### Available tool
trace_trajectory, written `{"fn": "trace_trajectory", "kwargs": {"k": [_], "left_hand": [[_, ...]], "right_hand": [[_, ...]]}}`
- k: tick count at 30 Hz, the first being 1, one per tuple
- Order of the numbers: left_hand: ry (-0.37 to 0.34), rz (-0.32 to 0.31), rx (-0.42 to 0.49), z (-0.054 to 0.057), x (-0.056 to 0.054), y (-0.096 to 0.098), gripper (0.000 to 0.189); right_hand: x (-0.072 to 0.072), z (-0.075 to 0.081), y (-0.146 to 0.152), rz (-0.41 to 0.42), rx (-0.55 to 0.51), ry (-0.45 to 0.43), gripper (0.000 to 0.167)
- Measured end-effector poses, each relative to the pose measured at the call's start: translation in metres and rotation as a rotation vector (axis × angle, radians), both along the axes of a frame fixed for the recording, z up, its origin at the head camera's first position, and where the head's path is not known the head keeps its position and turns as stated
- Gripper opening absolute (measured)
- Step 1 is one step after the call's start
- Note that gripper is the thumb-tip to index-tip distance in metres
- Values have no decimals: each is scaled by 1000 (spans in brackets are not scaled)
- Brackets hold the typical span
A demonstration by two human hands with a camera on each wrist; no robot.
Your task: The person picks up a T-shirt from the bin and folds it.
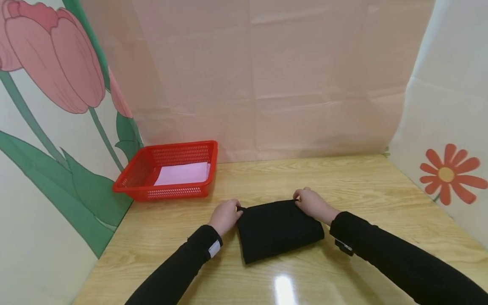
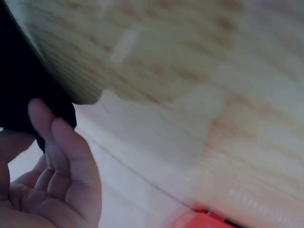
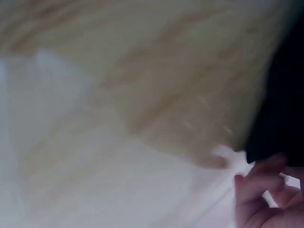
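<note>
A black folded cloth (image 1: 280,231) is held over the wooden table at the middle of the head view. My left hand (image 1: 225,216) pinches its far left corner between thumb and fingers; the left wrist view shows the fingertips (image 2: 64,130) against the black fabric (image 2: 28,80). At the far edge, towards the right, my right hand (image 1: 313,205) pinches the cloth too. In the right wrist view the right hand (image 3: 270,194) is partly cut off by the frame, with its fingers at the dark fabric's (image 3: 282,114) corner.
A red plastic basket (image 1: 175,192) stands at the back left of the table (image 1: 362,186), holding light pink folded sheets or cloth (image 1: 183,173). Behind the table hangs a pinkish backdrop (image 1: 267,84). Flower-printed panels (image 1: 411,127) flank both sides.
</note>
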State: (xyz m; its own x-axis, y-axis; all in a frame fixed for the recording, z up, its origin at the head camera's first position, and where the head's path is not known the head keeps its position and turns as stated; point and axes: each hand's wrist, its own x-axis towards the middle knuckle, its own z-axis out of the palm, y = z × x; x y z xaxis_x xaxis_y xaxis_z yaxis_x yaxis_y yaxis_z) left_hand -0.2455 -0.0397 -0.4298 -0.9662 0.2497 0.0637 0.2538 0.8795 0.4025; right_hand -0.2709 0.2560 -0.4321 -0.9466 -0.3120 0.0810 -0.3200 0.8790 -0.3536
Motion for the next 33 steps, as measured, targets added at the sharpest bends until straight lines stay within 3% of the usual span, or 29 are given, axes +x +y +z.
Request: {"fn": "trace_trajectory", "kwargs": {"k": [4,8,12,16,22,27,33], "left_hand": [[60,4,-117,8,9,2,29],[143,-61,-290,17,31,12,45],[81,-190,-370,19,57,25,65],[8,-260,-420,15,72,31,81],[-43,-271,-469,5,70,30,84],[-77,-311,-520,1,64,29,85],[-77,-342,-555,-1,58,25,85]], "right_hand": [[15,18,-1,-30,-15,70,28],[38,30,-3,104,33,212,31],[63,30,-2,285,135,273,39],[76,22,2,371,149,190,47],[75,4,12,418,150,140,50],[77,-5,14,406,179,112,52],[77,-17,13,389,244,181,53]]}}
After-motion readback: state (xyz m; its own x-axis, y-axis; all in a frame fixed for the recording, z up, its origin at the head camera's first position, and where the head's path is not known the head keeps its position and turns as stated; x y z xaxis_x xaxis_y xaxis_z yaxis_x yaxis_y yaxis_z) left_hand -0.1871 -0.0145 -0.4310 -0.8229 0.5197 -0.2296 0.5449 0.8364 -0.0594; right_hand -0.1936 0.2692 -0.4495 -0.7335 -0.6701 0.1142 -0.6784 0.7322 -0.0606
